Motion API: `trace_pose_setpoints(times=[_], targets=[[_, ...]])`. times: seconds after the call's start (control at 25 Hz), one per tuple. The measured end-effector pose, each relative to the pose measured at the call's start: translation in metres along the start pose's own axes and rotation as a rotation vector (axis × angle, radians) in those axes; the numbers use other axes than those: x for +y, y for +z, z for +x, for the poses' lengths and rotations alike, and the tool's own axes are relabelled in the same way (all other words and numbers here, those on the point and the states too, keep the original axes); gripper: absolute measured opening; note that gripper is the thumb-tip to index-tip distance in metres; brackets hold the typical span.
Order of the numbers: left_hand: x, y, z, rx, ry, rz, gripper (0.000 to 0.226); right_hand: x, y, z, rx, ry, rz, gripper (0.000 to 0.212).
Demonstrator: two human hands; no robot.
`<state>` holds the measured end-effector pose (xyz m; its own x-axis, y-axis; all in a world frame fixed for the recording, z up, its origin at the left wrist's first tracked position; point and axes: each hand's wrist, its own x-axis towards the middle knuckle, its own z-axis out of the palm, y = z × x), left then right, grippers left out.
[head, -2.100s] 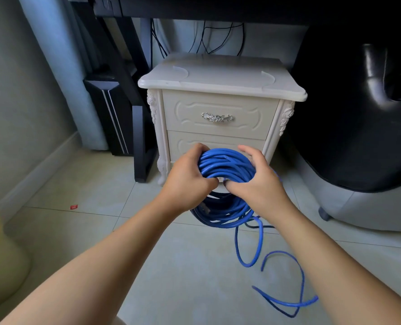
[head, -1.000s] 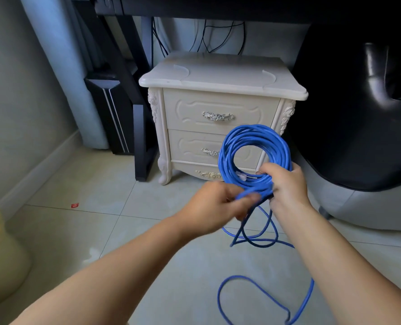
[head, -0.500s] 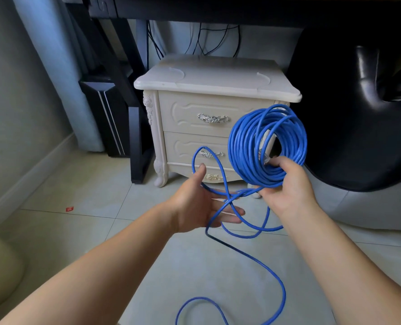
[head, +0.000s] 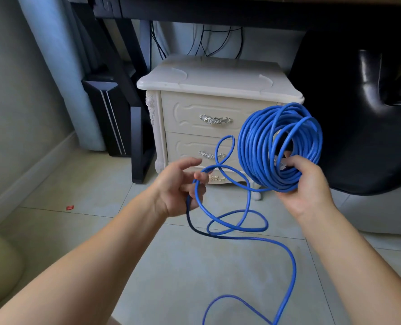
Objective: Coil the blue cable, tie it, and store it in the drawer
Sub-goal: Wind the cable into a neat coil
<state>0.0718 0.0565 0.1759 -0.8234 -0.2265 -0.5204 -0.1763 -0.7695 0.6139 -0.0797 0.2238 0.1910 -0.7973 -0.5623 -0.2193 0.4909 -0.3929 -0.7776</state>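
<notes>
Blue cable (head: pixel 253 146) is held in both hands. At left, its loose strand is pinched, apparently between thumb and fingers (head: pixel 200 176), by the left hand (head: pixel 176 188); slack is spread over the floor (head: pixel 171 277). At right, the coil is gripped at its lower edge by the right hand (head: pixel 305 184). Turns are judged light and springy; all loops should be clamped.
</notes>
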Motion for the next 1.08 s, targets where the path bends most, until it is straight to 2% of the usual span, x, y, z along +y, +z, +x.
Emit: trace_pose_setpoints(times=[0.08,0.28,0.32,0.44,0.64,0.8,0.92,1.0,1.08], targets=[[0.000,0.002,-0.003,0.013,0.057,0.086,0.005,-0.005,-0.002,-0.003,0.007,-0.037,-0.102,0.018],[-0.011,0.009,0.001,0.243,0.200,0.678,0.014,-0.004,0.003,-0.015,-0.033,-0.097,-0.267,0.020],[-0.010,0.009,0.001,0.229,0.194,0.695,0.017,-0.004,0.003,-0.017,-0.033,-0.114,-0.285,0.021],[0.000,0.007,-0.007,0.059,0.106,0.520,0.026,-0.009,0.003,-0.022,-0.107,-0.243,-0.433,0.030],[0.012,0.000,-0.012,0.001,0.097,0.381,0.026,-0.006,0.000,-0.030,-0.263,-0.486,-1.008,0.052],[0.015,0.005,-0.021,-0.090,0.122,0.277,0.017,0.013,-0.001,-0.029,-0.325,-0.547,-1.321,0.051],[0.012,0.014,-0.030,-0.190,0.121,0.329,0.023,0.029,-0.003,-0.024,-0.232,-0.635,-1.575,0.054],[0.008,0.020,-0.033,-0.220,0.156,0.431,0.033,0.034,-0.002,-0.021,-0.152,-0.670,-1.578,0.052],[-0.001,0.022,-0.035,-0.226,0.227,0.647,0.034,0.039,-0.001,-0.020,-0.081,-0.651,-1.536,0.051]])
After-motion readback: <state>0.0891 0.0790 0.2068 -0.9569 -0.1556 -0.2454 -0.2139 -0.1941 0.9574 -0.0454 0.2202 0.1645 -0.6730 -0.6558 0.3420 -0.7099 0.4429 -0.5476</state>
